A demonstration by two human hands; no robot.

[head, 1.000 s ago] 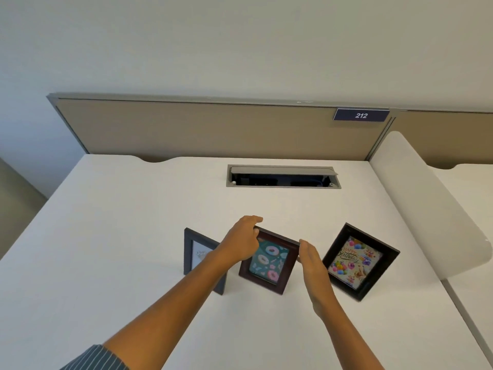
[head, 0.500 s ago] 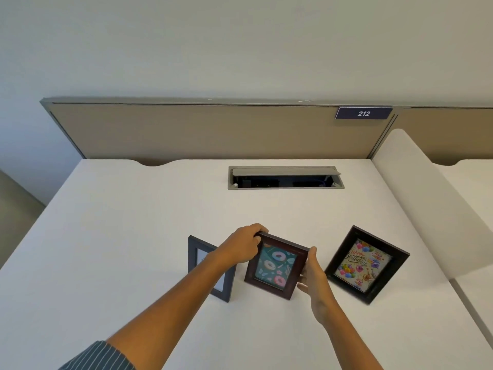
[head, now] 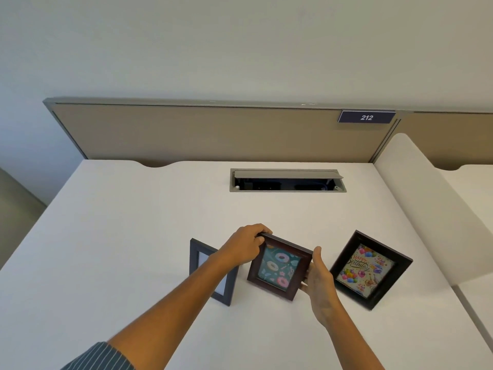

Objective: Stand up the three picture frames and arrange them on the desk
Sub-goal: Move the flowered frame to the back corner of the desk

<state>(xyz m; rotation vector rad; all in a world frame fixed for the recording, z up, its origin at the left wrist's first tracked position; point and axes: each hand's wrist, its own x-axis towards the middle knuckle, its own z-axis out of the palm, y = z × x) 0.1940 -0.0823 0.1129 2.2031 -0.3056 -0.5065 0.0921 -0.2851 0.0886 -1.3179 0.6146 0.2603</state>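
Head view: right hand (head: 317, 279) now clasps donut frame (head: 278, 267).

We list a tan partition panel (head: 213, 132) with a grey top rail along the far edge of the desk. At its right end we note a dark blue number plate (head: 366, 117) reading 212. Set into the far middle of the surface, we record a grey cable hatch (head: 287, 180), lid raised, dark inside. To the right we log a white rounded side divider (head: 424, 204), a neighbouring white surface (head: 474, 193) beyond it. Behind all, a pale wall (head: 240, 44).
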